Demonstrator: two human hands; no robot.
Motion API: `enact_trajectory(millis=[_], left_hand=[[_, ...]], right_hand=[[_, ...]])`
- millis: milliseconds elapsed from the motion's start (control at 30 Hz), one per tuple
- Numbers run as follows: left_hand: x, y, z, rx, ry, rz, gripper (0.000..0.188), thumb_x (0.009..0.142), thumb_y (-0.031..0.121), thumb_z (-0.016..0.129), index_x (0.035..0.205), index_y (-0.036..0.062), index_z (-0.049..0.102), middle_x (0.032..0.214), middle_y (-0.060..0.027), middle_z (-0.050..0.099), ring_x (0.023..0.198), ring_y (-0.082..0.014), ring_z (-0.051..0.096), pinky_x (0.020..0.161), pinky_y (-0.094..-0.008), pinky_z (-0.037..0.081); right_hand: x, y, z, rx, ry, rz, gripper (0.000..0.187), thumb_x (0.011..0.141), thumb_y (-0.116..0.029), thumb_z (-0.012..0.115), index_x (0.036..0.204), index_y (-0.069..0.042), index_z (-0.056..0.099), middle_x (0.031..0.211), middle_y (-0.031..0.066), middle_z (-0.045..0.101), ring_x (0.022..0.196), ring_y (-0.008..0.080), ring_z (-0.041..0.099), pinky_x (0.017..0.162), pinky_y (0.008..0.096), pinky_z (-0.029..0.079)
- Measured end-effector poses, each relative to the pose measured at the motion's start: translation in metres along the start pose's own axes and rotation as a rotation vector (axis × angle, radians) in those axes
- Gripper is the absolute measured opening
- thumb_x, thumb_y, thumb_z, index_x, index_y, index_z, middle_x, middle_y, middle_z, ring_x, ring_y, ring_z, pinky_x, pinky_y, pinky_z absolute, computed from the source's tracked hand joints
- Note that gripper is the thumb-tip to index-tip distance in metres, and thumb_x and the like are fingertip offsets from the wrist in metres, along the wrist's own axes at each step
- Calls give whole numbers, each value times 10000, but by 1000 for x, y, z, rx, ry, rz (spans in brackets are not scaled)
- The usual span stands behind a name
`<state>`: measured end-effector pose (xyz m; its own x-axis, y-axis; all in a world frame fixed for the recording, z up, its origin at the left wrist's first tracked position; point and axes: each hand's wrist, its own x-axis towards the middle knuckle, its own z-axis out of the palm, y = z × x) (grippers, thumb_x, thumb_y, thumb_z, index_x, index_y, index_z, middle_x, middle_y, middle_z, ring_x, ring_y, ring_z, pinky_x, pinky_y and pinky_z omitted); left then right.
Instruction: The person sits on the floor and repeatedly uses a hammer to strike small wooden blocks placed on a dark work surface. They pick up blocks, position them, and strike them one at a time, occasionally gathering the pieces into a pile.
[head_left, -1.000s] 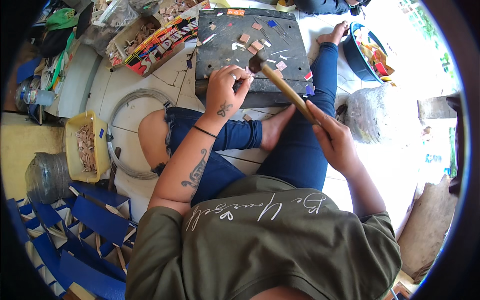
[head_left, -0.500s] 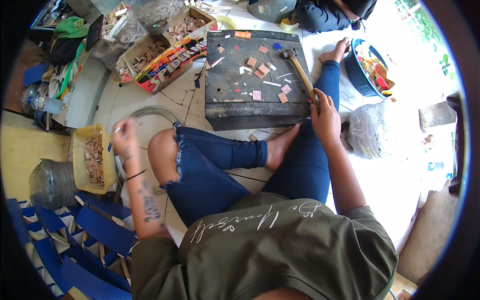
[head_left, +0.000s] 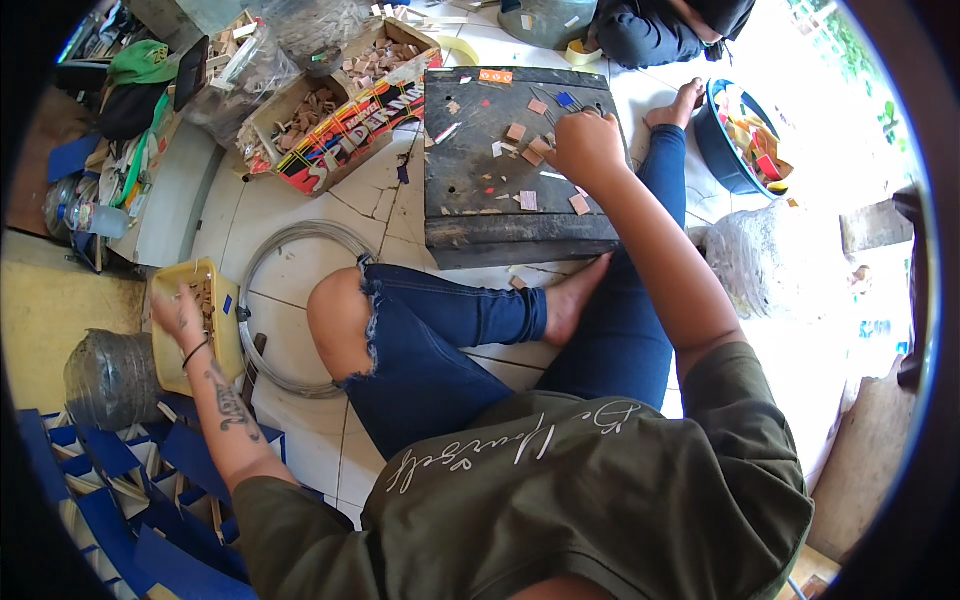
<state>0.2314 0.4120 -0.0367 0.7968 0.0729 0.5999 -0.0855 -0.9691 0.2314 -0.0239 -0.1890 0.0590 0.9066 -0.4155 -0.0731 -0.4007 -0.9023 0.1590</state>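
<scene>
Blue panels (head_left: pixel 207 462): at the near left, pale wooden strips among them, on the near side of the yellow bin.
Yellow bin (head_left: pixel 230 350): left of the bent knee, its long axis running roughly near to far.
Left hand (head_left: pixel 178 312): over the bin's left part, blurred — I cannot tell whether the fingertips are apart or pinched on something.
Wooden bits (head_left: pixel 205 302): inside the bin, just right of the left hand, which is by far the nearer hand; the forearm slants in from the near right, across the bin's long axis.
Wire coil (head_left: pixel 258 268): on the floor just right of the bin, between it and the black block.
Black block (head_left: pixel 468 190): farther off, beyond the crossed leg, well apart from the bin.
Pink square (head_left: pixel 528 200): on the block's near part, nearer than the right hand.
Right hand (head_left: pixel 590 150): above the block's right side, fingers curled, the grip's underside hidden — whether it holds anything cannot be told.
Brown tiles (head_left: pixel 516 133): on the block, just left of the right hand.
Blue scrap (head_left: pixel 565 100): on the block, just beyond that hand.
</scene>
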Motion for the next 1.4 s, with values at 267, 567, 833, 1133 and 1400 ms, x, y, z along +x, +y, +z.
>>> enact_trajectory(millis=[267,567,833,1133,1400], left_hand=[[-74,371,-2,-880,-342,654,395,847,213,723,1189,30,656,1184,-144,648,1147,-297,578,1023,-386,430],[-125,484,-2,-807,-447,837,295,792,176,737,1074,100,696,1065,-69,645,1045,-280,571,923,-412,450],[-153,441,-61,-1080,-576,698,105,760,105,758,847,80,704,799,-41,695,743,-194,621,730,-341,469],[-192,425,-64,-1068,-543,614,143,735,120,774,854,125,695,847,8,694,834,-217,592,813,-368,409],[-191,423,-59,-1077,-567,582,127,719,144,804,785,108,701,769,-6,669,779,-216,594,790,-360,423]], right_hand=[[15,-4,13,-85,58,7,117,804,-178,659,838,-113,750,878,104,734,849,243,714,798,385,497],[-29,46,27,1237,105,134,150,770,-112,685,756,20,616,660,96,668,607,133,658,592,256,520],[-60,29,33,1740,88,88,247,837,-16,615,1075,42,586,831,71,662,707,118,626,655,229,478],[-73,-1,36,1747,28,5,279,835,-20,652,1104,49,625,860,19,641,805,91,612,745,224,488],[-72,-8,40,1448,230,-130,99,810,-38,699,880,14,652,792,30,686,730,75,646,702,233,524]])
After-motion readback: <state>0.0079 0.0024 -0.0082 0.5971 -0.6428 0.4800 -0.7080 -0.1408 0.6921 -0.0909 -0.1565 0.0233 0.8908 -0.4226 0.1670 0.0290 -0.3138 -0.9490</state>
